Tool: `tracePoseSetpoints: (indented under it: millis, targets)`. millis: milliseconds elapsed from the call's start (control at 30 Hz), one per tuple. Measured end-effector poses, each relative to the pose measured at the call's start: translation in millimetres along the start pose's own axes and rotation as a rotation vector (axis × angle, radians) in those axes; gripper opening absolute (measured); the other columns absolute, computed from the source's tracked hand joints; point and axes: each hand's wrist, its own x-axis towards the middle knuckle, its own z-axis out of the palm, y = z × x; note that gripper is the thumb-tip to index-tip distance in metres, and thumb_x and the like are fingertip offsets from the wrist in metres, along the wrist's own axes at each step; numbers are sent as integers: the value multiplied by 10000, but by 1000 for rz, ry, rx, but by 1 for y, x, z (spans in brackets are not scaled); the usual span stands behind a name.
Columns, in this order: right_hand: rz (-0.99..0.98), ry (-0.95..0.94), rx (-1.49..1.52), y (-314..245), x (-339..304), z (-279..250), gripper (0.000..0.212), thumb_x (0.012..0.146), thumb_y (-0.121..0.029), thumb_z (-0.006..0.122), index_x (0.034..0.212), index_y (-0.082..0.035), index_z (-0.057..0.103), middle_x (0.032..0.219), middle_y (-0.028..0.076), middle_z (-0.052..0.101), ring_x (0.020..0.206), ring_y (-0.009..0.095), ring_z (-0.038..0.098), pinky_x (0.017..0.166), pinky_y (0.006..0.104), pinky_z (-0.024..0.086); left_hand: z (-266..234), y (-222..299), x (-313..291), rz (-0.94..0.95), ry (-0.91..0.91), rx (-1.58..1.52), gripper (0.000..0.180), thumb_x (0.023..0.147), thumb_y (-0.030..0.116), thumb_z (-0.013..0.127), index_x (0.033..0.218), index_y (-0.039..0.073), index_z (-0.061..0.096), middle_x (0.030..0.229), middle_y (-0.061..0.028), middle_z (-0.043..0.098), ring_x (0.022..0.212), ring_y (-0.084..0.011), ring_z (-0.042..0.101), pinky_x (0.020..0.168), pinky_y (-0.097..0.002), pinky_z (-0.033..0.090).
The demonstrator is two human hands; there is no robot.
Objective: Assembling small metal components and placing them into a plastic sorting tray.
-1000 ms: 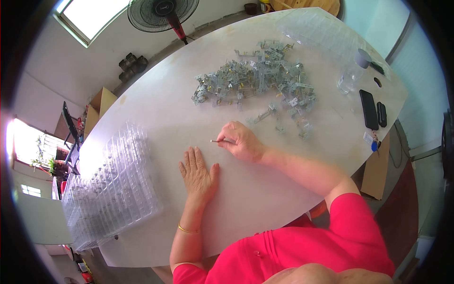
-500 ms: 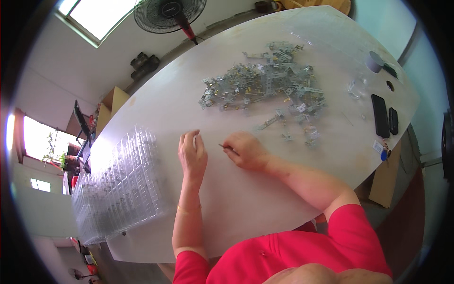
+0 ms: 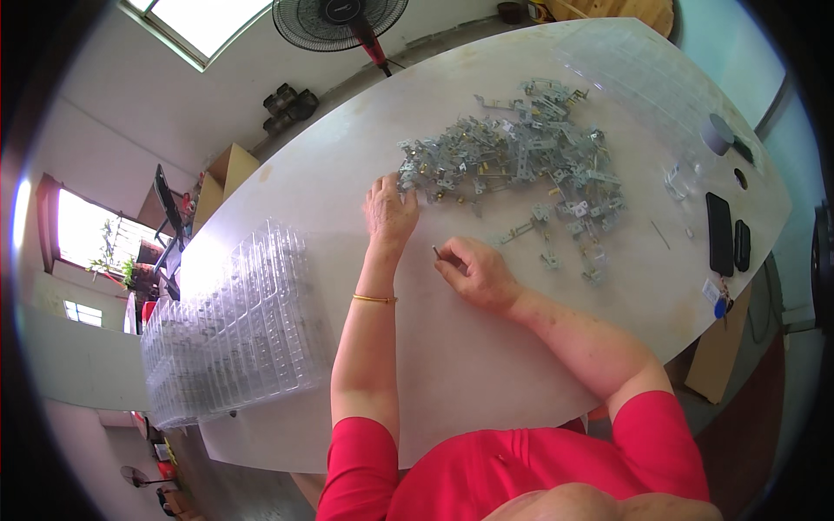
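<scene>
My left hand, with a gold-coloured bangle on its wrist, reaches to the left edge of a heap of small metal bracket parts. Its fingers are slightly bent and apart, beside the nearest parts; whether they touch one is unclear. My right hand is closed in a pinch just below the heap, its wrist low over the table. From between thumb and forefinger sticks the dark tip of a thin rod; the rest of it is hidden in the fingers. A few loose brackets lie between that hand and the heap.
Stacked clear plastic trays stand on the left of the white table. Another clear tray lies at the far right. Along the right edge are a tape roll, a phone, keys and a thin rod.
My left hand has moved forward and right, from above the bare table to the heap's left edge. The right hand still pinches the thin rod, now tilted more upright. The whole view has shifted slightly.
</scene>
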Motion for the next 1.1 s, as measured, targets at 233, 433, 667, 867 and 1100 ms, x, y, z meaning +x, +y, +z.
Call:
tracePoseSetpoints:
  millis: [233,433,667,867,1100]
  targets:
    - [5,-3,12,-1,0,2,130,862,-98,715,910,-46,606,826,100,652,762,273,634,702,392,504,4,-6,-7,67,-19,-83,226,865,111,640,1073,28,611,1106,-173,614,1031,-379,606,861,-462,499]
    - [33,-8,57,-3,-3,2,124,873,-90,710,932,-45,611,847,107,660,764,263,651,700,367,518,-8,8,-28,14,-64,-117,206,858,122,649,1029,15,608,1028,-186,610,944,-385,616,806,-465,507]
    - [23,7,181,-6,-8,-3,106,915,-60,679,986,-36,603,828,79,643,710,160,619,667,301,515,-28,33,-63,52,-65,-99,234,837,165,674,1003,15,607,975,-194,615,855,-387,626,754,-475,507]
    - [-87,91,187,-2,-7,-3,115,928,-54,673,1009,-26,596,837,56,623,693,95,583,616,266,495,-52,61,-83,64,-149,83,266,860,244,675,933,8,578,912,-205,628,801,-404,638,725,-485,515]
    - [-38,171,290,2,-3,-2,111,938,-68,684,993,-30,595,796,35,619,658,78,566,600,261,488,-82,89,-76,-51,-374,117,322,937,301,638,950,-14,574,865,-249,679,821,-435,684,721,-506,536]
